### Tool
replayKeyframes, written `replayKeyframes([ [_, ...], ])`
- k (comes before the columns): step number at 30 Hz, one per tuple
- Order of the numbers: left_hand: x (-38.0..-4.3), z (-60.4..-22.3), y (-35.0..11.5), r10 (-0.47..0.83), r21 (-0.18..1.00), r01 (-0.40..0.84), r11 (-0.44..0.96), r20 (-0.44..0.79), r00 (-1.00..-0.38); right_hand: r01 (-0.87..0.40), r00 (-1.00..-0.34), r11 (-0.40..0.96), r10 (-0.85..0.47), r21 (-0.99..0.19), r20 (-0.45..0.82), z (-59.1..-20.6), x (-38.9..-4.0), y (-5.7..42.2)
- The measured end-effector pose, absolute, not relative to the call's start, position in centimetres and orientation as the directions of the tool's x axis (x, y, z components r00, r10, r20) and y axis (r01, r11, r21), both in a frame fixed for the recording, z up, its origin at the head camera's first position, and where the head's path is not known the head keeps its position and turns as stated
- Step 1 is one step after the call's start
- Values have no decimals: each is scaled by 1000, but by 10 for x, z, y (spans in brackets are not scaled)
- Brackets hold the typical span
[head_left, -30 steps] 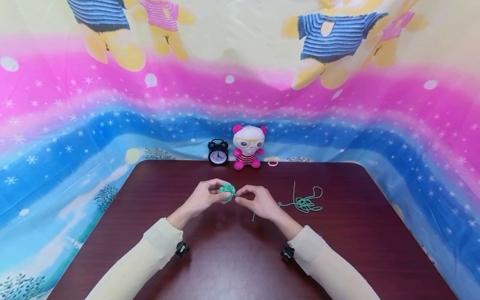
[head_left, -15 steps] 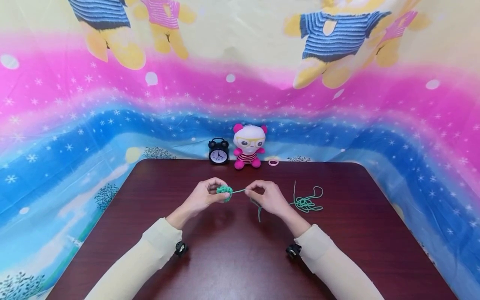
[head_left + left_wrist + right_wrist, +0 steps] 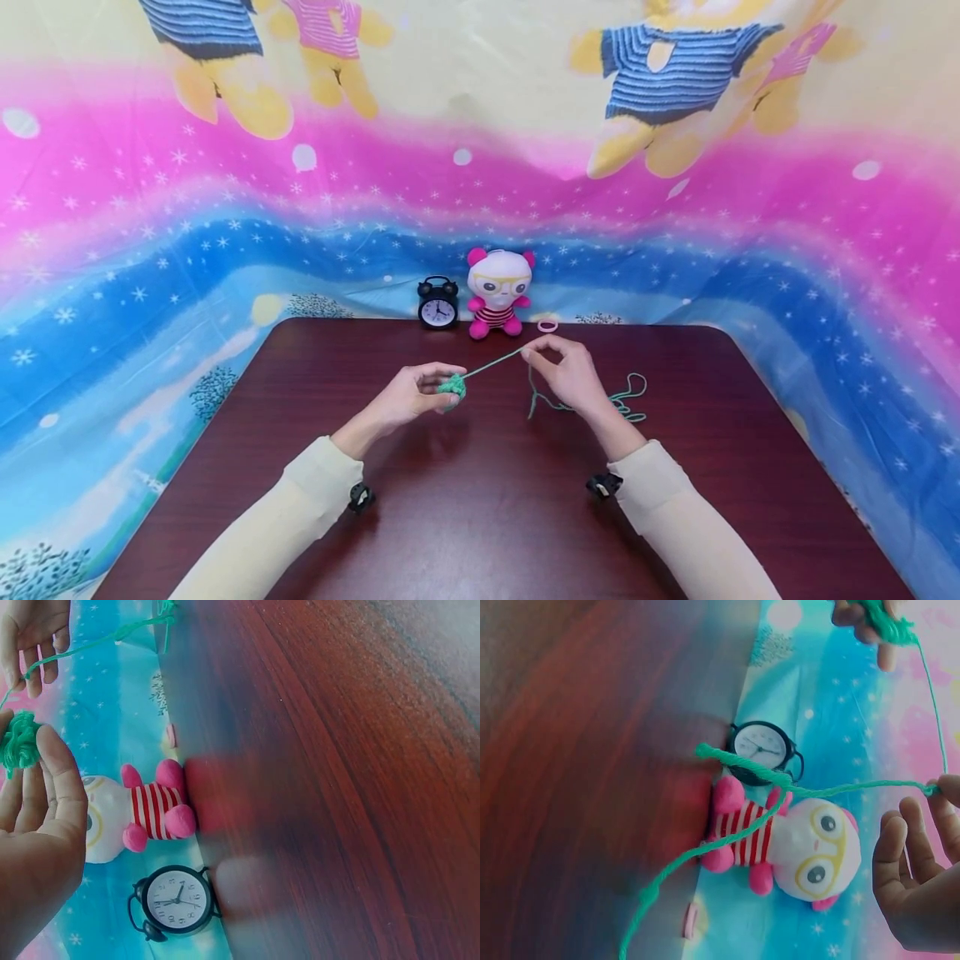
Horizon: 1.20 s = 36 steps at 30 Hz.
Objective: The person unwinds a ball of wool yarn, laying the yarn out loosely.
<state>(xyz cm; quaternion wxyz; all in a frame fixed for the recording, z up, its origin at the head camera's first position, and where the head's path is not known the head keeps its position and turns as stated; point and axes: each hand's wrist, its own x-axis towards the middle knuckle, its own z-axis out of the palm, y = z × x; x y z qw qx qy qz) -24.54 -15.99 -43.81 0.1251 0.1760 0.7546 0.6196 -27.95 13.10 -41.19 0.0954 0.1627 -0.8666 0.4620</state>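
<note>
In the head view my left hand (image 3: 405,398) pinches a small bundle of green yarn (image 3: 453,387) between thumb and fingers, above the table. The left wrist view shows the bundle (image 3: 21,742) as bunched strands. From it a taut strand (image 3: 493,363) slants up to my right hand (image 3: 573,379), which pinches it between thumb and index finger. Below those fingertips hangs a knotted yarn tail (image 3: 742,763), plain in the right wrist view. It leads on to loose yarn (image 3: 636,387) on the table, partly hidden behind the right hand and wrist.
At the table's (image 3: 450,517) back edge stand a black alarm clock (image 3: 438,303) and a pink-and-white panda plush (image 3: 500,292). A small pink ring (image 3: 548,326) lies right of the plush. Behind them hangs a printed cloth (image 3: 360,250).
My right hand has moved away from the left, to the right and up, drawing out the strand between them. The left hand has stayed nearly in place, with the bundle slightly turned.
</note>
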Motion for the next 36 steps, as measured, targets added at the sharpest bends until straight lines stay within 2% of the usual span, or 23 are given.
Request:
replayKeyframes([
  [7, -244, -437, -161, 447, 984, 119, 136, 46, -893, -329, -939, 530, -97, -782, 329, -408, -287, 146],
  [17, -246, -435, -161, 337, 993, 67, 97, 30, -941, -252, -953, 499, 19, -829, 302, -405, -292, 174],
  [27, -245, -438, -164, 346, 990, 33, 137, -17, -938, -220, -938, 492, 130, -842, 321, -399, -298, 199],
  [36, -246, -439, -164, 375, 969, 88, 231, -5, -927, -214, -931, 475, 165, -854, 325, -399, -297, 209],
])
